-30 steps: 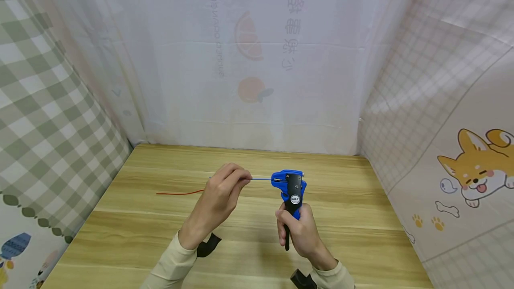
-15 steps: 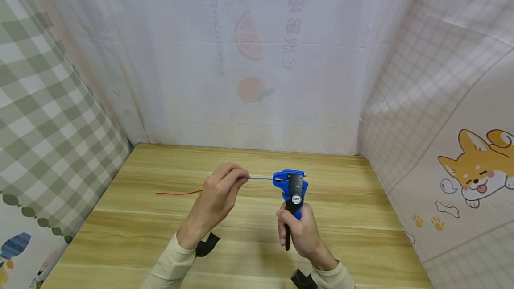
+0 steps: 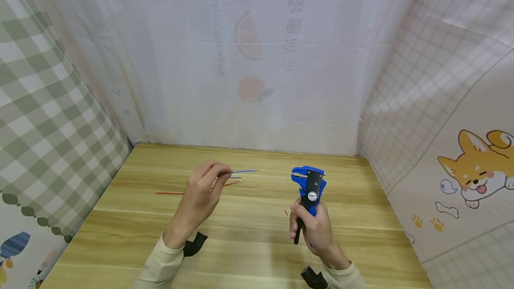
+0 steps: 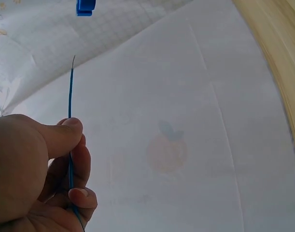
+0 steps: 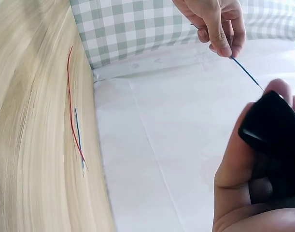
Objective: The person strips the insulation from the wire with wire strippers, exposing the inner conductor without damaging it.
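Note:
My left hand (image 3: 198, 195) pinches a blue wire (image 3: 246, 171) between thumb and fingers. A thin bare metal tip shows at the wire's right end, and in the left wrist view the wire (image 4: 70, 94) runs down through the curled fingers. My right hand (image 3: 315, 226) grips the black handle of a blue and black wire stripper (image 3: 314, 184), its head upright and its jaws parted, facing left toward the wire with a gap between. On the wooden table behind the left hand lie a red wire (image 5: 68, 92) and a second blue wire (image 5: 78, 126), crossing near their bare ends.
A tiny red scrap (image 3: 286, 212) lies on the wooden table (image 3: 249, 249) left of the right hand. A white printed curtain (image 3: 192, 101) closes off the back, with a checked cloth (image 3: 60, 92) on the left and a dog-print cloth (image 3: 441, 101) on the right.
The blue wire has come out of the stripper's jaws, its bare tip now showing. The left hand moved left, the right hand right with the stripper. Lying wire ends and the scrap came into view.

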`<action>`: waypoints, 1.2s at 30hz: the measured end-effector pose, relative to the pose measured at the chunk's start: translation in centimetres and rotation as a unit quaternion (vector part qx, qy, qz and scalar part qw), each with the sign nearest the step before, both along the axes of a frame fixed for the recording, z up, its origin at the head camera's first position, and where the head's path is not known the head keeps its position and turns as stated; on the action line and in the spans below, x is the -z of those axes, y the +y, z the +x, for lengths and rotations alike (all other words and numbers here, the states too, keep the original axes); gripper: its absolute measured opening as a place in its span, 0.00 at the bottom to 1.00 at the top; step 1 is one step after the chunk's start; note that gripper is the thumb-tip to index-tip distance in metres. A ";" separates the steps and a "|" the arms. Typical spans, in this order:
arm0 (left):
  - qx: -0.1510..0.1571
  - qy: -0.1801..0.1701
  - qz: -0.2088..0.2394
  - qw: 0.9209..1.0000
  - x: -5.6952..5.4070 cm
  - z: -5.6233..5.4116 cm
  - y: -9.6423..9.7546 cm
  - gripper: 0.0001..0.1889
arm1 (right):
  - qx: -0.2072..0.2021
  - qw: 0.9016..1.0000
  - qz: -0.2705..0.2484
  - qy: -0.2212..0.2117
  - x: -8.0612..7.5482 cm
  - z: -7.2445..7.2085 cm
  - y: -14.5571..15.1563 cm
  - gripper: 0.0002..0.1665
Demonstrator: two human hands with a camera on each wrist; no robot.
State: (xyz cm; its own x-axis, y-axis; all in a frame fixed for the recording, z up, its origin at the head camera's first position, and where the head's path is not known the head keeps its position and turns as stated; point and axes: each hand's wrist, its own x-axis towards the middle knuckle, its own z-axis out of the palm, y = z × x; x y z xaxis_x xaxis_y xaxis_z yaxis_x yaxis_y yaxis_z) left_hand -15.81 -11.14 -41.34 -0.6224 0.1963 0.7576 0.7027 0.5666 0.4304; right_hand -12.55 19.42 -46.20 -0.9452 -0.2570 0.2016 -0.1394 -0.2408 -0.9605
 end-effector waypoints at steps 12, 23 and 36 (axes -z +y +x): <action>-0.014 0.014 -0.006 1.000 1.3 -0.1 -0.6 0.11 | -0.071 0.995 -0.007 0.063 0.2 -0.4 1.2 0.12; -0.017 -0.021 -0.007 1.000 3.0 -0.2 -1.0 0.12 | -0.074 0.996 0.001 0.042 0.3 -1.0 2.3 0.11; -0.016 -0.081 0.000 0.997 5.7 -1.1 -1.7 0.09 | -0.058 0.998 0.023 -0.002 0.7 -2.9 2.7 0.19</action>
